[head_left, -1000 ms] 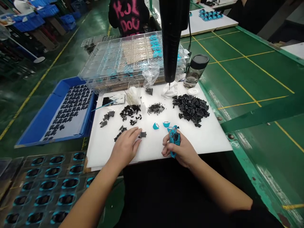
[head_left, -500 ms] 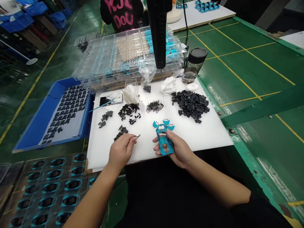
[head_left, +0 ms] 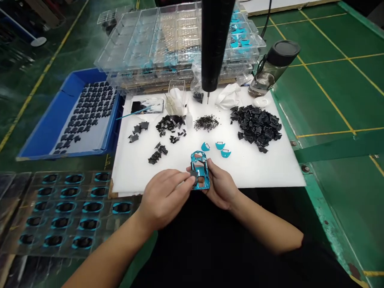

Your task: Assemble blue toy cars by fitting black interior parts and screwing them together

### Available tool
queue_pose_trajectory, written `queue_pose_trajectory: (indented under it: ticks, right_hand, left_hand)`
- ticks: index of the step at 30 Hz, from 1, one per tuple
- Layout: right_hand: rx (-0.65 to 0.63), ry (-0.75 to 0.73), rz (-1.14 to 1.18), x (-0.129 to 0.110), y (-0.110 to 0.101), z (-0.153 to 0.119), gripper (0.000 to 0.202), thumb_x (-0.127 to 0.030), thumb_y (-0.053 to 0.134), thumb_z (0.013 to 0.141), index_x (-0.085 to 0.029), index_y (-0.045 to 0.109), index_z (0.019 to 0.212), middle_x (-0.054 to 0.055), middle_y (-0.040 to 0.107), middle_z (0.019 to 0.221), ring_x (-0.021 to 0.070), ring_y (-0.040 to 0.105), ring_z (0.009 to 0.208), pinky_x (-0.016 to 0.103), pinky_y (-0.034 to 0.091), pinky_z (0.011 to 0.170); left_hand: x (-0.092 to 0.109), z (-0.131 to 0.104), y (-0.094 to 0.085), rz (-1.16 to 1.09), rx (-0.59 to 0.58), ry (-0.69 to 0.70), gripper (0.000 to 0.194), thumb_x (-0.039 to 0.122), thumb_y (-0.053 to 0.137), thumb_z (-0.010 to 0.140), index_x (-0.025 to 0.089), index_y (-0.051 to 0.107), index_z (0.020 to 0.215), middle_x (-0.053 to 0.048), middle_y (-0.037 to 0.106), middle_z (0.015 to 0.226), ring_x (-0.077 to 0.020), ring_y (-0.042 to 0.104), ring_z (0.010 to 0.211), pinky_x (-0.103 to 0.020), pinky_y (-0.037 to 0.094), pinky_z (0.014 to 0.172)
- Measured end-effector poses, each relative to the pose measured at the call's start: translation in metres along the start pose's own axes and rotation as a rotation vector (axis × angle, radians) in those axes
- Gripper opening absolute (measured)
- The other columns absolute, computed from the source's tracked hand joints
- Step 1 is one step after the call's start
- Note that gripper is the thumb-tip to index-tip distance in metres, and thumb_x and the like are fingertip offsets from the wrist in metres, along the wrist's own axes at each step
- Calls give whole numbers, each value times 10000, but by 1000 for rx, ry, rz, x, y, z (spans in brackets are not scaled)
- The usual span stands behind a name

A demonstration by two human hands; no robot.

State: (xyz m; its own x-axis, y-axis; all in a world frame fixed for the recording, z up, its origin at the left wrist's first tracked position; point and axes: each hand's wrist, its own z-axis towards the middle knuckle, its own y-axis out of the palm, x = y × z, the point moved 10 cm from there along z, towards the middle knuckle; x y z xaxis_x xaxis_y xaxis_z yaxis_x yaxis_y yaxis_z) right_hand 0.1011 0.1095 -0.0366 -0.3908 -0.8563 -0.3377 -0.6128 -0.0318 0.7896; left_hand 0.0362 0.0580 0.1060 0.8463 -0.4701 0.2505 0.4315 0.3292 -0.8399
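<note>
My right hand holds a blue toy car body, open side up, near the front edge of the white board. Between the fingertips of my left hand is a dark flat part, which lies against the left side of the car body. Just beyond the car body are several small blue curved pieces. Dark parts form a small pile left of it. A heap of tiny black pieces sits farther back.
A black screwdriver hangs over the board. At the right back are a heap of black parts and a bottle. A blue bin stands left, clear trays behind, and trays of blue-rimmed parts lower left.
My left hand has moved right with the dark part, up to the blue car body. The view has shifted, and the loose blue pieces now appear separate from the car body.
</note>
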Motion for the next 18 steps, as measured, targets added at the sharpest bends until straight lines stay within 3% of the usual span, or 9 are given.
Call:
queue_pose_trajectory:
  ticks: [4, 11, 18]
  right_hand:
    - [2, -16, -30, 0, -4, 2, 389, -500, 511, 968, -234, 596, 1238, 48, 743, 986, 186, 703, 888, 310, 574, 787]
    - [18, -126, -164, -8, 0, 0, 424, -528, 619, 885, -245, 639, 1200, 37, 727, 1102, 219, 648, 1109, 352, 538, 939]
    - [42, -179, -214, -9, -9, 1, 409, -533, 576, 922, -263, 658, 1217, 22, 700, 1186, 193, 612, 1175, 351, 465, 1067]
  left_hand:
    - [18, 7, 22, 148, -46, 70, 298, 108, 620, 865, 72, 622, 1161, -131, 719, 1104, -264, 618, 1003, -397, 509, 800]
    - [13, 23, 39, 307, -162, -63, 163, 125, 494, 918, 135, 650, 965, -79, 699, 867, -213, 561, 746, -367, 363, 594]
    - [10, 23, 50, 264, -265, -92, 151, 141, 497, 915, 151, 636, 857, -74, 644, 795, -222, 521, 727, -371, 321, 600]
